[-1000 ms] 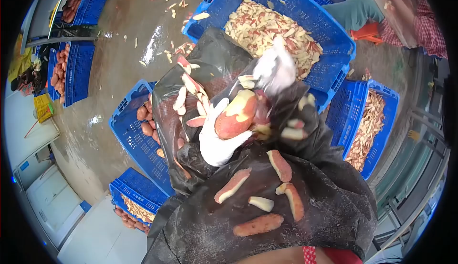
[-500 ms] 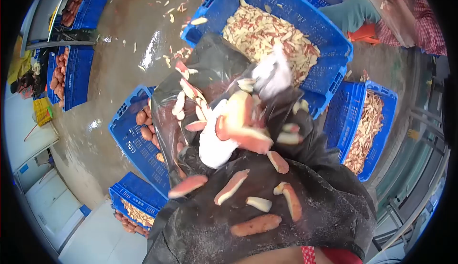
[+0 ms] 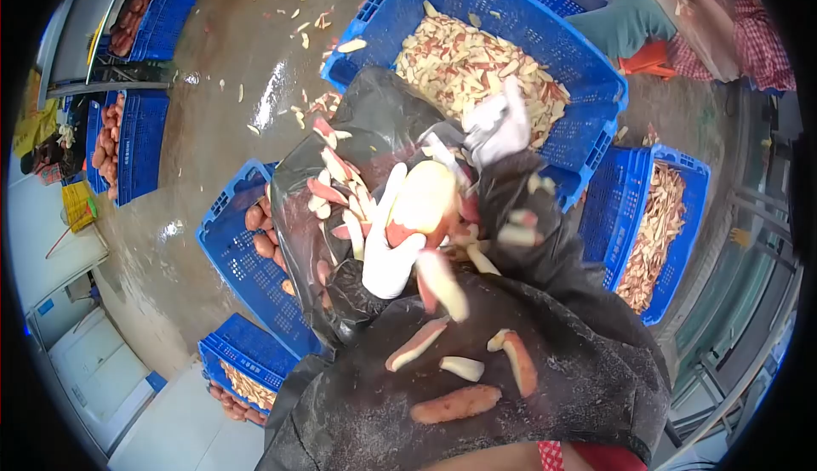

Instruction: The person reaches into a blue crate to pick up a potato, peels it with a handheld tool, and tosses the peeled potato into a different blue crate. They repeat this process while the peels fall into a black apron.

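Observation:
My left hand (image 3: 390, 265), in a white glove, is closed around a partly pared, red-skinned root (image 3: 423, 203) with its broad pale face up. To the right, my white-gloved right hand (image 3: 500, 126) is blurred and closed on something thin and pale that I cannot make out, beyond the root's upper right side. A blurred slice (image 3: 444, 284) hangs just below the root. Red-edged slices lie on the black apron (image 3: 587, 369), among them a long reddish one (image 3: 456, 404) and a short pale one (image 3: 462, 367). More slices are heaped left of the root.
A large blue crate (image 3: 587, 88) of slices stands beyond my hands. Another blue crate (image 3: 247, 254) with whole roots is on the left, and one with slices (image 3: 659, 233) is on the right. Scraps dot the wet floor (image 3: 230, 131). A person (image 3: 625, 24) sits at upper right.
The root has turned so its pale face shows more, and my right hand has shifted slightly right. Two slices have left their places on the apron; a blurred one has appeared below the root.

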Available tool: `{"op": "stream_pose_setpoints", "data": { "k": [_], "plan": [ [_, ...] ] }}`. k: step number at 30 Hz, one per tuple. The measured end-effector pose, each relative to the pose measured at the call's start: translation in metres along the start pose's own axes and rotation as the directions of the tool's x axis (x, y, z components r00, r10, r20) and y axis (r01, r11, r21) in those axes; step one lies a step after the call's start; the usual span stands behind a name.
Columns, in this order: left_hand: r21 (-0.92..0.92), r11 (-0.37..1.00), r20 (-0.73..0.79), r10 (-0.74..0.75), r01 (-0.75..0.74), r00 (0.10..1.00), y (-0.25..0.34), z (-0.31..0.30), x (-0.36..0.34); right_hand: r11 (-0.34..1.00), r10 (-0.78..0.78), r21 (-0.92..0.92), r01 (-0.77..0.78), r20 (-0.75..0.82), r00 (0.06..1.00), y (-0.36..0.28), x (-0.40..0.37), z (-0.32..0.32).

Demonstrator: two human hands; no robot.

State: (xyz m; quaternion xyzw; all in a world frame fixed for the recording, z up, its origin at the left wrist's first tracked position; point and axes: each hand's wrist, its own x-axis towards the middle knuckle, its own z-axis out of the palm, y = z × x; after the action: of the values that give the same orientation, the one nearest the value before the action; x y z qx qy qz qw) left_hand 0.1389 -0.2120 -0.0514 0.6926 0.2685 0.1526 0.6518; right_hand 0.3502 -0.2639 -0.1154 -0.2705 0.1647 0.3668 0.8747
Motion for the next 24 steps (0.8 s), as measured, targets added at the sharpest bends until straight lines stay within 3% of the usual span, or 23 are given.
{"op": "stream_pose_setpoints", "data": {
  "k": [1, 3, 4, 5, 7, 8, 9, 10, 11, 12, 13, 15, 16, 17, 18, 19, 21, 23, 24],
  "plan": [
    [-0.099, 0.995, 0.025, -0.022, 0.024, 0.999, 0.003, -0.002, -0.002, 0.993, 0.065, 0.088, -0.081, 0.17, 0.983, -0.017, 0.002, 0.007],
    [-0.252, 0.962, 0.081, -0.083, 0.101, 0.993, 0.006, -0.003, -0.002, 0.978, 0.117, 0.189, -0.09, -0.135, 0.984, -0.006, -0.039, 0.04],
    [-0.354, 0.919, 0.107, -0.142, 0.171, 0.984, 0.004, -0.002, -0.005, 0.994, 0.091, -0.074, -0.075, 0.246, 0.965, 0.017, -0.061, 0.032],
    [-0.452, 0.859, 0.13, -0.204, 0.241, 0.97, -0.002, -0.001, -0.009, 0.979, 0.012, -0.198, 0.037, 0.239, 0.971, 0.015, -0.057, 0.041],
    [-0.637, 0.698, 0.17, -0.285, 0.326, 0.943, -0.01, -0.001, -0.013, 0.998, -0.021, -0.069, 0.012, -0.127, 0.992, -0.008, -0.018, 0.022],
    [-0.72, 0.597, 0.19, -0.32, 0.354, 0.928, -0.013, -0.002, -0.015, 0.995, -0.009, 0.099, -0.007, 0.157, 0.988, -0.018, -0.012, 0.027],
    [-0.773, 0.519, 0.207, -0.338, 0.365, 0.918, -0.015, -0.002, -0.014, 0.971, -0.119, 0.237, 0.012, 0.443, 0.889, -0.014, -0.02, 0.028],
    [-0.815, 0.448, 0.217, -0.352, 0.367, 0.911, -0.018, -0.004, -0.015, 0.994, 0.007, 0.096, -0.057, 0.451, 0.893, -0.003, -0.044, 0.025],
    [-0.846, 0.373, 0.237, -0.378, 0.382, 0.895, -0.021, -0.003, -0.019, 0.991, 0.131, -0.039, -0.126, 0.432, 0.892, 0.008, -0.07, 0.041],
    [-0.868, 0.315, 0.25, -0.392, 0.384, 0.885, -0.024, -0.004, -0.022, 0.992, 0.077, -0.099, -0.075, 0.02, 0.997, 0.015, -0.065, 0.047],
    [-0.888, 0.261, 0.259, -0.395, 0.378, 0.881, -0.027, -0.003, -0.023, 0.999, 0.044, 0.005, -0.045, 0.102, 0.994, 0.01, -0.038, 0.028],
    [-0.914, 0.182, 0.273, -0.389, 0.364, 0.88, -0.032, -0.002, -0.025, 0.995, -0.09, -0.039, 0.09, 0.006, 0.996, -0.016, 0.004, 0.0],
    [-0.915, 0.156, 0.293, -0.381, 0.373, 0.877, -0.031, -0.004, -0.026, 0.999, -0.016, 0.038, 0.012, 0.107, 0.994, -0.022, 0.005, -0.002],
    [-0.901, 0.178, 0.314, -0.358, 0.395, 0.879, -0.032, -0.007, -0.026, 0.965, 0.075, 0.23, -0.129, 0.227, 0.971, -0.02, -0.007, 0.013],
    [-0.872, 0.23, 0.342, -0.346, 0.432, 0.874, -0.032, -0.011, -0.028, 0.942, 0.202, 0.216, -0.257, 0.247, 0.948, -0.013, -0.027, 0.028],
    [-0.688, 0.534, 0.402, -0.283, 0.492, 0.871, -0.031, -0.026, -0.023, 0.906, 0.316, 0.199, -0.375, 0.273, 0.909, -0.004, -0.045, 0.046],
    [-0.614, 0.561, 0.575, -0.165, 0.556, 0.802, 0.011, -0.027, 0.005, 0.908, 0.351, 0.064, -0.414, 0.426, 0.834, 0.02, -0.053, 0.041],
    [-0.357, 0.797, 0.675, -0.14, 0.487, 0.725, 0.003, -0.034, 0.017, 0.865, 0.472, -0.013, -0.502, 0.36, 0.805, 0.018, -0.063, 0.055],
    [-0.282, 0.859, 0.653, -0.155, 0.427, 0.741, 0.016, -0.026, 0.019, 0.884, 0.437, 0.021, -0.467, 0.317, 0.841, 0.01, -0.058, 0.06]
  ]
}}
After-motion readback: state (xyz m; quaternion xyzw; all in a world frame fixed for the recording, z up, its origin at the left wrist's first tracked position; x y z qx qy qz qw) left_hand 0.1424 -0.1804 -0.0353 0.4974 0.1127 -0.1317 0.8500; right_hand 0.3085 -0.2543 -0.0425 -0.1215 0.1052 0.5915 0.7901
